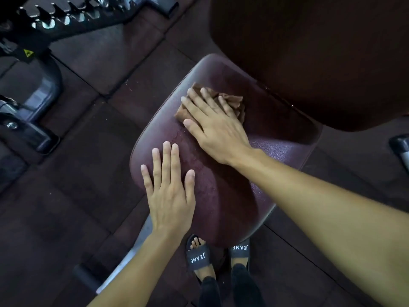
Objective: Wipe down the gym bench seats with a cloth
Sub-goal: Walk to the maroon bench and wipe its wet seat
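Fingers (194,103) of the right hand (218,131) lie spread flat, pressing a crumpled brown cloth (230,103) onto the maroon padded vinyl bench seat (276,138). At 7 o'clock from it, the left hand (170,196) rests open and empty on the seat.

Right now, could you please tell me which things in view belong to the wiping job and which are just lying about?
Part of the job:
- cloth, under the right hand
- seat, maroon, being wiped
- left hand, flat on the seat
- backrest

Just lying about:
- rack, top left
- bench frame, left
- floor mats
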